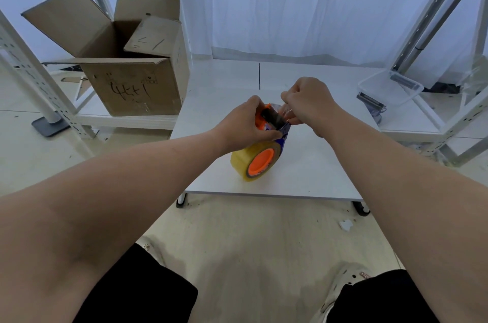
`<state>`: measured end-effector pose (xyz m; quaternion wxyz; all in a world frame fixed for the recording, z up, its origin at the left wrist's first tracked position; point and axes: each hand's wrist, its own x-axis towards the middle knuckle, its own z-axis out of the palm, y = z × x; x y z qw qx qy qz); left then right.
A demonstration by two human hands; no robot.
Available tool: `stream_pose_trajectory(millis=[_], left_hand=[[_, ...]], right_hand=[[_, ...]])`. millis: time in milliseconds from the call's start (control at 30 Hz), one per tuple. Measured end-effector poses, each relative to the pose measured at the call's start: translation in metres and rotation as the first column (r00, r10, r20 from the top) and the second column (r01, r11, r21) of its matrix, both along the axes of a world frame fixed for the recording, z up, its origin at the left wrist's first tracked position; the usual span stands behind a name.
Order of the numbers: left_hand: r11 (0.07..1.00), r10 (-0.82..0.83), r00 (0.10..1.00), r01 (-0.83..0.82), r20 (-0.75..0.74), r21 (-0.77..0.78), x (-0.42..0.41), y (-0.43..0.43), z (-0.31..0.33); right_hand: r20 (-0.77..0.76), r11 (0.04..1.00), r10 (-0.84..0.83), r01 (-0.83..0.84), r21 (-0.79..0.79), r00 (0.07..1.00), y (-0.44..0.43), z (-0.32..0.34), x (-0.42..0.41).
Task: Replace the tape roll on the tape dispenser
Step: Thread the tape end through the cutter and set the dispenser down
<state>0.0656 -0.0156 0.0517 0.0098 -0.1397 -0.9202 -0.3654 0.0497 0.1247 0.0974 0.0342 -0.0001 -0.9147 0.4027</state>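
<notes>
Meanwhile left hand [245, 122] fingers clench tape dispenser [266, 122]; right hand [309, 101] pinches tape end; cardboard box [126, 64] open.

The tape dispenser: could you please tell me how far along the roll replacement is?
A yellowish tape roll already sits on the orange tape dispenser. The left hand grips its head while the right hand pinches clear tape there. Threading and cutting look left.

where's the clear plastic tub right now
In the head view the clear plastic tub sits at the table's far right edge, beyond the right hand.
</notes>
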Motion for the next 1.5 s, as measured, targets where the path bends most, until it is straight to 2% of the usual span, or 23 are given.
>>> stream_pose_trajectory(millis=[233,400,500,600,800,900,1200,1333,1500], left_hand=[[0.999,-0.014,1.000,0.014,0.003,-0.034,-0.004,0.000,0.000],[0.997,0.044,0.997,-0.048,0.059,0.058,-0.006,0.003,0.000],[0.996,0.051,0.997,-0.055,0.052,0.076,-0.006,0.004,0.002],[0.998,0.033,0.999,-0.035,0.035,0.052,-0.004,0.002,0.002],[1.000,-0.013,1.000,0.013,-0.009,-0.012,0.000,-0.001,0.007],[0.999,-0.003,1.000,0.003,-0.002,-0.033,-0.001,-0.002,0.005],[1.000,0.010,0.999,-0.011,0.044,0.006,-0.004,-0.003,0.002],[1.000,-0.006,0.998,0.005,0.069,0.017,-0.009,-0.004,0.000],[0.999,0.032,0.999,-0.032,0.016,0.016,-0.012,-0.002,-0.009]], right_hand=[[-0.028,0.999,0.004,-0.005,-0.037,1.000,0.002,-0.005,0.000],[-0.211,0.985,0.039,-0.002,0.171,0.977,-0.004,-0.007,0.002],[-0.254,0.981,0.038,0.013,0.194,0.966,-0.004,-0.005,0.002],[-0.236,0.981,0.037,0.010,0.193,0.971,-0.003,-0.008,0.001],[-0.228,0.989,0.021,0.013,0.147,0.973,0.000,-0.007,0.001],[-0.192,0.995,0.057,-0.041,0.088,0.980,-0.003,-0.008,0.003],[-0.096,0.996,0.067,-0.072,-0.049,0.993,-0.001,-0.008,0.004],[-0.067,0.993,0.044,-0.051,-0.106,0.997,0.004,-0.008,0.005],[-0.098,0.993,-0.019,0.008,-0.114,0.995,0.007,-0.009,0.002]])
